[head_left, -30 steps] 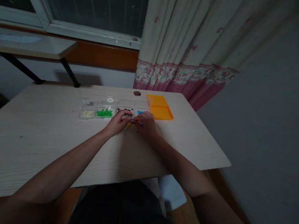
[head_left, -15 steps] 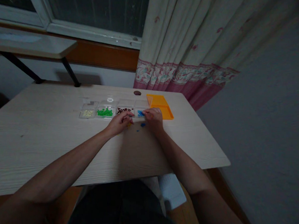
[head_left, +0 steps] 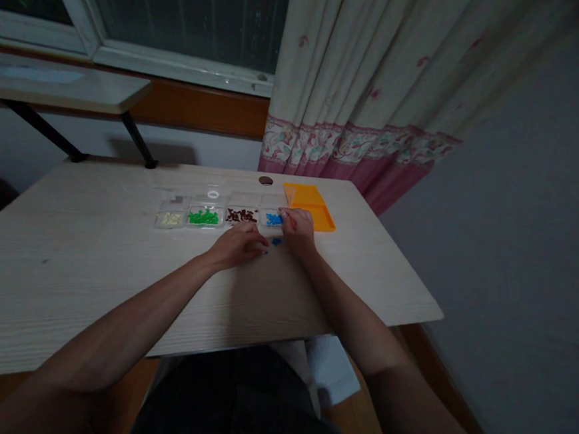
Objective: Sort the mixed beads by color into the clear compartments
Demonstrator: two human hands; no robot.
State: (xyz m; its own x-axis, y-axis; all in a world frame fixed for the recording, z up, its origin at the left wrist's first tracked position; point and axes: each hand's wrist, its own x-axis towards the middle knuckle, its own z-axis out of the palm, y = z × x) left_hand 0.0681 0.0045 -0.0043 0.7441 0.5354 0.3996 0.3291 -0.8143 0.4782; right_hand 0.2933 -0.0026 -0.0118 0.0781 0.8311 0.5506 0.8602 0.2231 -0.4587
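Curled over the table, my left hand [head_left: 239, 246] has its fingertips closed at a small blue piece [head_left: 266, 251]. A larger dark blue piece [head_left: 276, 242] lies between my two hands. My right hand [head_left: 298, 230] is beside the clear box of small blue pieces [head_left: 273, 219], its fingers bent together; whether anything is in them is too small to make out. In the same row stand clear lidded boxes with dark brown pieces [head_left: 242, 215], green pieces [head_left: 203, 217] and pale yellow pieces [head_left: 170, 219], their lids tipped back.
An open orange case [head_left: 322, 216] lies just right of my right hand. Behind the boxes is a round hole [head_left: 265, 180] in the table [head_left: 98, 279]. A raised shelf [head_left: 58, 85] stands at the back left, and a curtain [head_left: 353, 78] hangs behind.
My left hand has moved down and slightly right, away from the brown pieces to the small blue piece. My right hand has drawn back a little from the blue box.
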